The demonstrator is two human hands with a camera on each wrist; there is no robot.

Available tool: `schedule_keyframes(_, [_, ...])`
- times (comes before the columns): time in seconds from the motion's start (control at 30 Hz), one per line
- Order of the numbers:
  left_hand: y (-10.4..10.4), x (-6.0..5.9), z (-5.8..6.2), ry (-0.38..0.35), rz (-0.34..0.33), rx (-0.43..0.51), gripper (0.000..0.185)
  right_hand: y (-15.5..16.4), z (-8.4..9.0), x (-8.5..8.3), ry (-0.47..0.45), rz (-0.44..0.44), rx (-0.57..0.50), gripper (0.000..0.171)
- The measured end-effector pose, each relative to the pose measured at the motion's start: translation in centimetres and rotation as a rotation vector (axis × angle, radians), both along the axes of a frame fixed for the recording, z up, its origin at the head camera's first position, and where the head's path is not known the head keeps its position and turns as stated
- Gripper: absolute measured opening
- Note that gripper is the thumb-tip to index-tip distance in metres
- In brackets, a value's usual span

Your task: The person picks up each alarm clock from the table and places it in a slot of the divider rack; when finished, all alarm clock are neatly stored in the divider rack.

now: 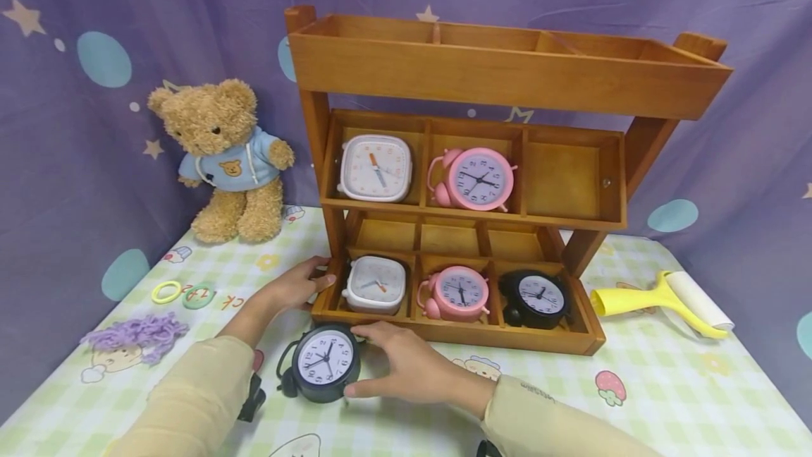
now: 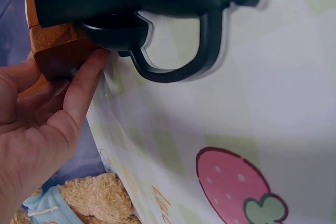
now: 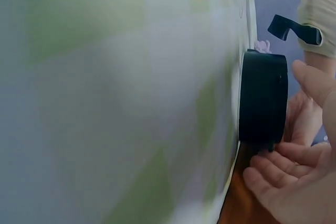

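Observation:
A black alarm clock (image 1: 325, 362) lies face up on the checked cloth, in front of the wooden rack (image 1: 444, 330). Beside its right rim is my right hand (image 1: 412, 365), thumb and fingers spread. In the right wrist view, the fingertips of the right hand (image 3: 294, 177) are close by the clock's side (image 3: 263, 98), and the thumb stands apart from it. My left hand (image 1: 294, 289) grips the left end of the rack's bottom tray. The left wrist view shows the fingers of the left hand (image 2: 42, 129) around the wooden corner (image 2: 60, 56), with the clock's handle (image 2: 210, 40) nearby.
The rack holds white clocks (image 1: 376, 168), pink clocks (image 1: 480, 178) and another black clock (image 1: 539, 296) in its compartments. A teddy bear (image 1: 231, 161) sits back left. Hair ties (image 1: 166, 293) and a purple tangle of yarn (image 1: 136, 337) lie left; a yellow lint roller (image 1: 666, 302) lies right.

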State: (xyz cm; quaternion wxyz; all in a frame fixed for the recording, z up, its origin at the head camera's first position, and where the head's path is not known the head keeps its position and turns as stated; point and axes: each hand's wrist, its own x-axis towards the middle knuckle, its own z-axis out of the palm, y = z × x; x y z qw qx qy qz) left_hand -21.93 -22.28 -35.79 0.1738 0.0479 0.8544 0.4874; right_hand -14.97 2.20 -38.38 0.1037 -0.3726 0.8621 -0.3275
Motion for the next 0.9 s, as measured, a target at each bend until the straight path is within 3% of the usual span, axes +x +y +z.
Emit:
schedule_keyframes(0.3, [-0.1, -0.1, 0.0, -0.001, -0.001, -0.023, 0.055, -2.2, -0.3, 0.1, 0.02, -0.024, 0.034, 0.089])
schedule_keyframes(0.5, [-0.1, -0.2, 0.0, -0.001, -0.006, -0.023, 0.055, -3.4, -0.6, 0.4, 0.027, -0.099, 0.016, 0.091])
schedule_keyframes(0.9, [-0.2, -0.2, 0.0, 0.007, -0.004, -0.018, 0.055, -5.0, -0.3, 1.2, 0.078, -0.199, 0.123, 0.101])
